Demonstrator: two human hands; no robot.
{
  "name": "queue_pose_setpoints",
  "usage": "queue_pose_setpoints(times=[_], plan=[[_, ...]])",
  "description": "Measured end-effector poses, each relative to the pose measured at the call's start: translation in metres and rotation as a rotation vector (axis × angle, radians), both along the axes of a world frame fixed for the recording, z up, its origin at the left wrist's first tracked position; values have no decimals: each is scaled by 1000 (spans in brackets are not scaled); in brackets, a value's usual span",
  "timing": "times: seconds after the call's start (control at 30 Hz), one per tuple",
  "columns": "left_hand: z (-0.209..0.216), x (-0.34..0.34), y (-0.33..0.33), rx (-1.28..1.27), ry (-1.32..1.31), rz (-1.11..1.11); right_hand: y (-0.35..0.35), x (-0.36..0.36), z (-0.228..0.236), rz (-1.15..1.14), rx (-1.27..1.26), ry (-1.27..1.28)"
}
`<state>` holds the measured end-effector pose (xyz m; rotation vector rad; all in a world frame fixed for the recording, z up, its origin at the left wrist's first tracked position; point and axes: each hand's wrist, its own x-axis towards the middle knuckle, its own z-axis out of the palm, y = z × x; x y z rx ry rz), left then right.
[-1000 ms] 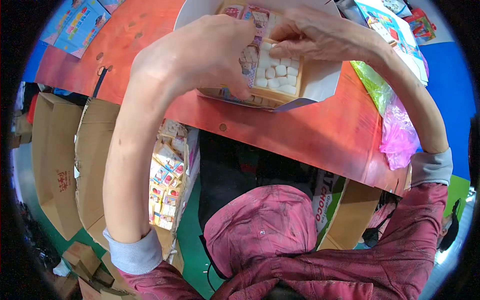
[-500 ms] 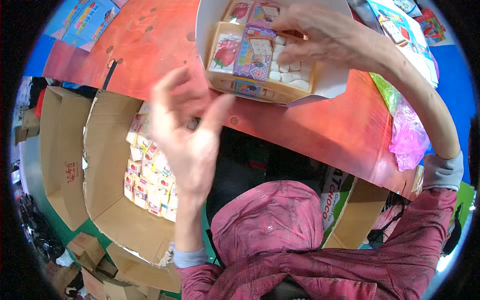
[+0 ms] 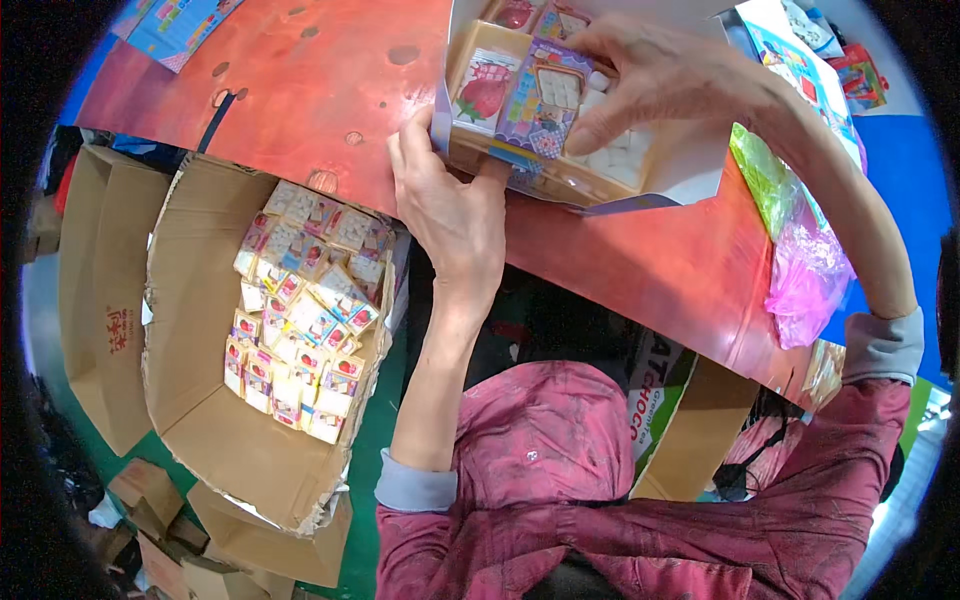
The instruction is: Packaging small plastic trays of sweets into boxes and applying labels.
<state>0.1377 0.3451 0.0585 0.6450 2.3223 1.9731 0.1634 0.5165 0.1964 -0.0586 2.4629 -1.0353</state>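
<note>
A white open box [image 3: 690, 165] on the red table holds clear-wrapped packs. The near pack [image 3: 485, 92] has a cream tray, a strawberry picture, a purple label and small white pillow-shaped pieces. My right hand [image 3: 680, 80] reaches into the box from the right, its thumb and fingers curled round this pack's right part; some fingertips are hidden. At the box's near left corner, my left hand [image 3: 455, 215] grips the wall, fingers outside and thumb by the pack's near side. More packs [image 3: 515, 14] show behind, partly cut off by the frame.
Left of me stands a large brown carton [image 3: 215, 420] with many similar packs [image 3: 300, 340] inside. Another carton [image 3: 105, 300] is beyond it. Pink and green plastic bags [image 3: 805, 275] lie at the table's right. Flat printed blue cardboard [image 3: 180, 28] is at the far left.
My left hand has moved from the air over the carton to the white box's near left corner and closed on it. My right hand stays over the same pack. The whole view has shifted slightly.
</note>
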Motion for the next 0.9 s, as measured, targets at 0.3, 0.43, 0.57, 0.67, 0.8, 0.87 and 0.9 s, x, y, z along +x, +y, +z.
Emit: queue_pose_setpoints(times=[0.3, 0.43, 0.57, 0.67, 0.8, 0.87, 0.9], plan=[[-2, -1, -4, 0, -10, -27, -17, 10, 9, -293, -112, -197], [-2, 0, -6, 29, -55, -46, -17, 5, 12, -354, 181, -206], [-2, 1, -7, -2, -52, -33, -9, 4, 12, -486, -119, -323], [-3, 0, -7, -3, -74, -37, 0, 7, 21, -576, -204, -234], [-2, 2, -8, -58, -33, -27, 6, 8, 35, -669, -247, -80], [1, 7, -9, -89, -9, -18, 7, 8, 38, -694, -230, -7], [3, 15, -12, 22, -107, 33, 8, 9, 41, -709, -236, -45]])
